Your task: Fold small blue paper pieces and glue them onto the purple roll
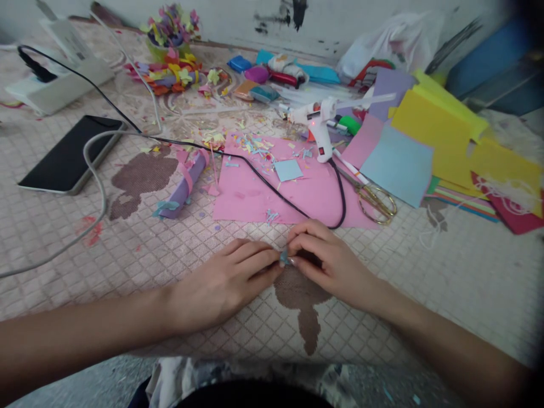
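A small light-blue paper piece (284,258) is pinched between my two hands, just in front of the pink sheet (255,204). My left hand (229,277) has its fingertips closed on the piece's left side. From the other side, the thumb and fingers of my right hand (331,260) hold it too. Fingers cover much of its shape. Beyond them, a light-blue square (288,170) and paper scraps (255,146) lie on the pink sheet. A white glue gun (318,127) with a red light stands at the sheet's back right.
Gold-handled scissors (376,203) lie right of the sheet, near colored papers (433,136). A purple paper roll (185,184), a phone (70,153) and a power strip (59,88) are left. A black cable (263,178) crosses the sheet. Paper flowers (170,34) stand behind.
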`<move>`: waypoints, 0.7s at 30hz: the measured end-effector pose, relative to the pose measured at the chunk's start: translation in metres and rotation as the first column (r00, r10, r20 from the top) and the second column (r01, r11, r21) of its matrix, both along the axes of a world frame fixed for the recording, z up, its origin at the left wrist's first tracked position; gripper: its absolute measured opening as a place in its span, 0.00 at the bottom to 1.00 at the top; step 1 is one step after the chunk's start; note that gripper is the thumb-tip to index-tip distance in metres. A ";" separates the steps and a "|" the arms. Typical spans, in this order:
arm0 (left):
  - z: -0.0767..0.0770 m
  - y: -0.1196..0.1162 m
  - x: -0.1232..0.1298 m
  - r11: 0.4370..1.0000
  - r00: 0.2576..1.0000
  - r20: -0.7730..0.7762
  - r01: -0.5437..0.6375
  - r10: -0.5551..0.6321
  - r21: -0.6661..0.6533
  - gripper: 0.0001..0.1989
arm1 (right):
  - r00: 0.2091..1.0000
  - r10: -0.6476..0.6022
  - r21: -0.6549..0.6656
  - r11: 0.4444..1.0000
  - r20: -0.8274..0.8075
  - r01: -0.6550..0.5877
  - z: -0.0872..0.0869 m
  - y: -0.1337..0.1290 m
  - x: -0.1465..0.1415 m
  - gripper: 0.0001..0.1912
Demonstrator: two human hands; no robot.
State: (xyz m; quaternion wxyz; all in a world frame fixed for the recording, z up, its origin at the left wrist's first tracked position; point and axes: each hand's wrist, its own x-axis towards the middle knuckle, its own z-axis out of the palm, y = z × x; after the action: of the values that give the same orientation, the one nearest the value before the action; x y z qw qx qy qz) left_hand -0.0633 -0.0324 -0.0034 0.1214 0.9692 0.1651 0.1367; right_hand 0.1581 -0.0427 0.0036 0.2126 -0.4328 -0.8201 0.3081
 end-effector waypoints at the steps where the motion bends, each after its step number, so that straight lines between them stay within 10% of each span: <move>1: 0.000 0.000 0.000 1.000 1.000 -0.008 0.001 -0.001 0.006 0.16 | 1.000 -0.001 -0.008 1.000 0.000 0.001 0.001 0.000 0.000 0.06; 21: 0.000 0.001 0.001 1.000 1.000 -0.012 0.011 -0.011 0.029 0.16 | 0.996 -0.083 0.001 0.997 0.027 0.083 0.001 -0.001 -0.006 0.07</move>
State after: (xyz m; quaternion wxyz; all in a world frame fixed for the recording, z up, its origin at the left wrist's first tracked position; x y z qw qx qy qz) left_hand -0.0623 -0.0312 -0.0037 0.1074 0.9725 0.1583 0.1327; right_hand 0.1521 -0.0436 0.0045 0.2142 -0.4704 -0.8043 0.2931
